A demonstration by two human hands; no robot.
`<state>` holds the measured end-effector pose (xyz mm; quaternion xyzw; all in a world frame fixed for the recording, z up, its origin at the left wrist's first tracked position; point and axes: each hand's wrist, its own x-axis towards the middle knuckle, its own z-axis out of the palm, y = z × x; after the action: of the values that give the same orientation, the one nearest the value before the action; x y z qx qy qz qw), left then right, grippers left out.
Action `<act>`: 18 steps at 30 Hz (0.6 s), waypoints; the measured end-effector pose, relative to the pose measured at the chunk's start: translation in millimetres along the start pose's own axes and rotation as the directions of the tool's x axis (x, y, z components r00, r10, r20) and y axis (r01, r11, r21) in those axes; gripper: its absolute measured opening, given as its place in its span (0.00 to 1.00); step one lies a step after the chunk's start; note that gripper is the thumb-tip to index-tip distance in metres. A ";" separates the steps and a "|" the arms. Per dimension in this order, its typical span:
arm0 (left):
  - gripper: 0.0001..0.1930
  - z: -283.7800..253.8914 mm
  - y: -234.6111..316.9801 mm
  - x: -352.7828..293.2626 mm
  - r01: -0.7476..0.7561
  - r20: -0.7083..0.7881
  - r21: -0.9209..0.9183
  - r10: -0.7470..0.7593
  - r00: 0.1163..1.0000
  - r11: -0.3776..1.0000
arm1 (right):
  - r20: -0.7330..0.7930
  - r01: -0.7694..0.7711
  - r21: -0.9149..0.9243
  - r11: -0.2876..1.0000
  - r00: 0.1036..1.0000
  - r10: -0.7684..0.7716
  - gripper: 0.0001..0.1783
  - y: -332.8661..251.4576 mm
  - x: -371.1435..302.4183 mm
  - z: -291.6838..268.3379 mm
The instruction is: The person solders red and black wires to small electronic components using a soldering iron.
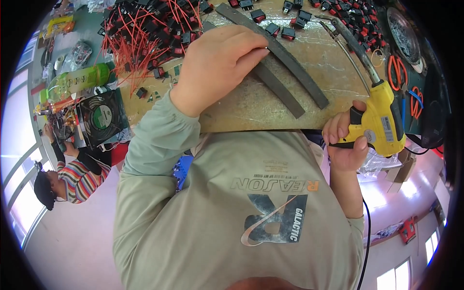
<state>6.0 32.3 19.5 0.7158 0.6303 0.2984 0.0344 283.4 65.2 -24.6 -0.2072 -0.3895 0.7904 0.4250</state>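
Note:
My right hand (347, 137) is wrapped round the grip of a yellow soldering gun (379, 121), whose long metal tip points up and left over the table. My left hand (220, 65) is closed in a pinch above two long dark flat bars (297, 70). A tiny pale spot shows at its fingertips, too small to name. Past the bars lie several loose black rocker switches (288, 33). Left of my left hand is a heap of black and red rocker switches with red wires (145, 34).
More switches (355, 21) are piled at the far right, beside a round metal dish (405, 36). Orange-handled scissors (397, 72) lie near the soldering gun. A black fan (100, 117) and a green bottle (79, 79) are at left, where another person (79, 179) works.

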 end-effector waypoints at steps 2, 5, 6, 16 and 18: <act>0.09 0.2 4.3 -1.6 0.040 -0.010 -0.021 -0.040 0.999 0.999 | -0.003 0.000 -0.008 1.000 1.000 0.000 0.39 -0.1 -0.2 -0.7; 0.09 -1.3 9.1 -1.9 0.079 -0.045 -0.029 -0.080 0.996 0.996 | 0.001 0.002 -0.007 1.000 1.000 -0.002 0.39 -0.1 -0.2 -1.8; 0.09 -1.4 9.9 -2.0 0.083 -0.058 -0.030 -0.084 0.995 0.996 | -0.007 -0.001 -0.014 1.000 1.000 0.001 0.39 -0.2 -0.4 -1.8; 0.07 13.5 -0.7 -4.0 -0.020 -0.179 0.052 0.029 0.983 0.998 | -0.012 -0.011 -0.017 1.000 1.000 0.011 0.40 1.2 -0.7 -1.2; 0.07 13.3 -2.6 -7.4 -0.001 -0.158 0.074 0.012 0.987 0.997 | -0.009 -0.013 -0.022 1.000 1.000 0.013 0.40 1.2 -0.2 -1.7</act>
<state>9.8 30.4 4.6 0.6928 0.6393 0.3307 -0.0431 284.0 65.4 -26.6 -0.2181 -0.3950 0.7878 0.4192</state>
